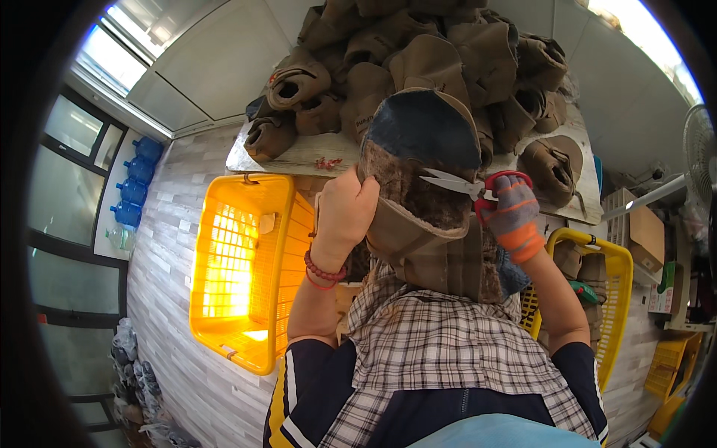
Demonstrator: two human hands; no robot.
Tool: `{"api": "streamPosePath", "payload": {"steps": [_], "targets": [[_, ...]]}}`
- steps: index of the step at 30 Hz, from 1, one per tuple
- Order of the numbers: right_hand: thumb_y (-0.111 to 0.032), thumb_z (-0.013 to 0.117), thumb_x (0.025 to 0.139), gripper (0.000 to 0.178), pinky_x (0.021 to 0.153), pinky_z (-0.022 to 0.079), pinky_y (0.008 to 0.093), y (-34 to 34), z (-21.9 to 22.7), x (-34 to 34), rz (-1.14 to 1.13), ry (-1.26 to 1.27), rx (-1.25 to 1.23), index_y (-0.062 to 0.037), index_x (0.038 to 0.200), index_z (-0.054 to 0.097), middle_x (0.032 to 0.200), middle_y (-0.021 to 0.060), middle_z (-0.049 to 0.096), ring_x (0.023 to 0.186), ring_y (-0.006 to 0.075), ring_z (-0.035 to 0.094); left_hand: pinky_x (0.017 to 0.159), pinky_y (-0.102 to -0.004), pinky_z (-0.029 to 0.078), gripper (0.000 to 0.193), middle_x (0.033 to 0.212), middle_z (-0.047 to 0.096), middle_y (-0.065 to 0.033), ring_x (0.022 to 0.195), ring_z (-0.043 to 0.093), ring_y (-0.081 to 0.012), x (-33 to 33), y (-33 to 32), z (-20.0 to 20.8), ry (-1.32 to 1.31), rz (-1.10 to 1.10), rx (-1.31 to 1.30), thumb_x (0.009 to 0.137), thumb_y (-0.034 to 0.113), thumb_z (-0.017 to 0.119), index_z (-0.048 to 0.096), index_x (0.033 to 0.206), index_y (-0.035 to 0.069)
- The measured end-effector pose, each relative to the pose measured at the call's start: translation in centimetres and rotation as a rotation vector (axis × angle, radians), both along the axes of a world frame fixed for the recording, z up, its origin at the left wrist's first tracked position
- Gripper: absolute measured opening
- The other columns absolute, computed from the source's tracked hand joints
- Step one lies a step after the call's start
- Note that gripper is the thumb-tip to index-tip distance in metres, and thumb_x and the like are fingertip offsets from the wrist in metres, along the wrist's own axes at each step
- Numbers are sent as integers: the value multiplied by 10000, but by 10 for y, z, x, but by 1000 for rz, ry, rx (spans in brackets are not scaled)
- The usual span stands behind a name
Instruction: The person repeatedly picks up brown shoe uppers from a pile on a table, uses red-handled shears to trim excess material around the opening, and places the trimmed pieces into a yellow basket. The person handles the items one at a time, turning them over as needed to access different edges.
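A brown fleece-lined boot upper point(418, 250) stands in front of my chest, its opening facing up and a dark blue lining patch point(426, 127) showing at the far side. My left hand point(349, 211), bare with a red bead bracelet at the wrist, is closed on the left edge of the opening. On my right hand point(514, 216) is a grey and orange glove. Its fingers are in the red handles of a pair of scissors point(453, 182). The blades are slightly apart, pointing left over the fleece inside the boot upper. What they touch, if anything, cannot be made out.
Beyond my hands, a table point(246, 155) bears a heap of similar brown boot uppers point(429, 63) and some red scraps point(327, 163). A yellow basket point(287, 239) stands at left; another yellow basket point(621, 299) at right holds brown pieces. A fan point(698, 149) is at far right.
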State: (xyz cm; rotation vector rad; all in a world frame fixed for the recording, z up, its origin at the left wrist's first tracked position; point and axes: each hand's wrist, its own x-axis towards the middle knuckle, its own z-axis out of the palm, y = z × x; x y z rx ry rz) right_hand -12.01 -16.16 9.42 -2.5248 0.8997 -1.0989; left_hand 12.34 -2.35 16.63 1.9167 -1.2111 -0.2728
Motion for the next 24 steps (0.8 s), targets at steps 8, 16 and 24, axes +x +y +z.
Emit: {"api": "streamPosePath", "payload": {"steps": [8,16,24], "targets": [[-172,729,732,263,677,460,319,7,-3,-22,-49,42,132,-69,912,568,812,58,574,734,213,557,633,-449,453,241,698,572,-273,703,577,-439,10,5,-7,29,14,-27,834,174,477,566,821,-49],[-243,736,679,288,636,455,424,6,11,-11,-113,303,-288,-89,867,580,837,121,581,753,314,560,655,-443,464,238,725,590,-270,719,581,-442,4,2,-3,1,16,22,833,180,482,574,836,-40],[-248,737,685,297,612,454,418,5,8,-1,-83,255,-295,-87,877,579,812,115,585,730,313,561,657,-443,464,239,726,592,-265,728,586,-438,-2,0,1,76,-26,6,834,169,468,577,878,-40]]}}
